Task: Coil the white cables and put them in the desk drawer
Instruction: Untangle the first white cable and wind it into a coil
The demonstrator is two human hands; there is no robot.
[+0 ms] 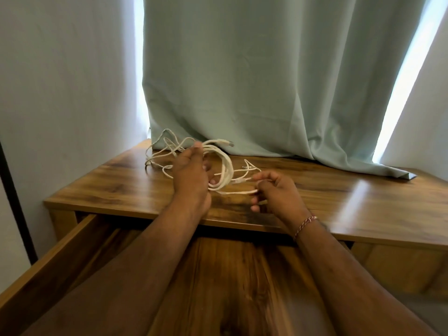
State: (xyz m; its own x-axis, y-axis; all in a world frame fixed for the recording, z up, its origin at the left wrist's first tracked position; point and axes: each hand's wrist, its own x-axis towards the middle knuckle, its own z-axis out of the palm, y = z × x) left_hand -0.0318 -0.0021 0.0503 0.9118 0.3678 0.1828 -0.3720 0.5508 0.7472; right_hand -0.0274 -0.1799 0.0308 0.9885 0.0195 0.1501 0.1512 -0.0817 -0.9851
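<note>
Clearly, the coiling step is in hand, and nothing has yet been stowed. A pale green curtain (266,81) hangs across the far side and is draped onto the wooden surface (339,197), with bright gaps of window at its left and right edges. Nearer, the desk drawer (60,258) is pulled open beneath the forearms; what can be seen of its floor is bare.

On the far left part of the surface, the white cables (167,151) are gathered. A bundle of loops (226,170) is held in the left hand (191,175), whose fingers (212,181) are curled around it, while looser strands trail away to the far left, apart from the bundle. A free length is pinched in the right hand (278,192), its fingers (263,177) closed narrowly on the strand just beside a plug (240,180). A red and white thread band (306,225) is worn at that wrist.

The next move is judged to call for the free length to be wound onto the held loops, with the loose strands drawn in before the coil is lowered into the drawer.

How many cables are present cannot be told, as the strands overlap. The near end of the drawer is cut off by the frame, much of its floor is hidden by the arms, and the right edge is blurred.
</note>
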